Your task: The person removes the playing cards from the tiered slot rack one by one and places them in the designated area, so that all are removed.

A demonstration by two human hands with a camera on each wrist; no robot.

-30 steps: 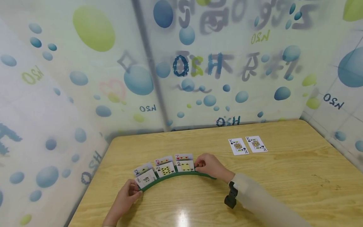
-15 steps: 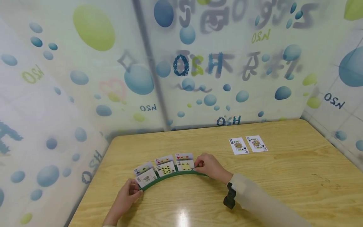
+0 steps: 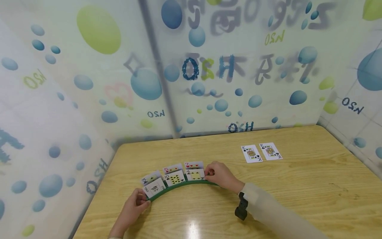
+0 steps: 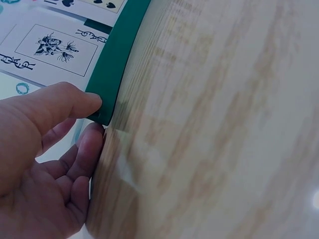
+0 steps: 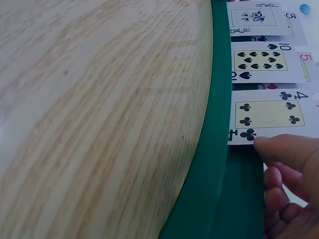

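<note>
A curved green card holder point(image 3: 191, 182) stands on the table with playing cards in two rows. Its front row has a joker point(image 3: 154, 188), a ten of spades point(image 3: 174, 179) and a four of clubs point(image 5: 269, 117). Behind them are a three point(image 3: 151, 178), a five of diamonds point(image 3: 172, 169) and a red seven point(image 3: 194, 165). My left hand point(image 3: 134, 204) pinches the holder's left end, thumb in front. At the right part, my right hand point(image 3: 222, 176) grips the holder, its thumb touching the four's lower corner and the other fingers curled behind. The holder's right end is partly hidden.
Two black kings, a king of spades point(image 3: 251, 153) and another king point(image 3: 270, 151), lie face up at the back right of the wooden table point(image 3: 313, 179). A patterned wall point(image 3: 209, 109) rises behind the table. A black strap point(image 3: 241, 205) circles the right wrist.
My right forearm has shifted slightly left and covers more of the holder's right end. My left hand and the cards stay about where they were.
</note>
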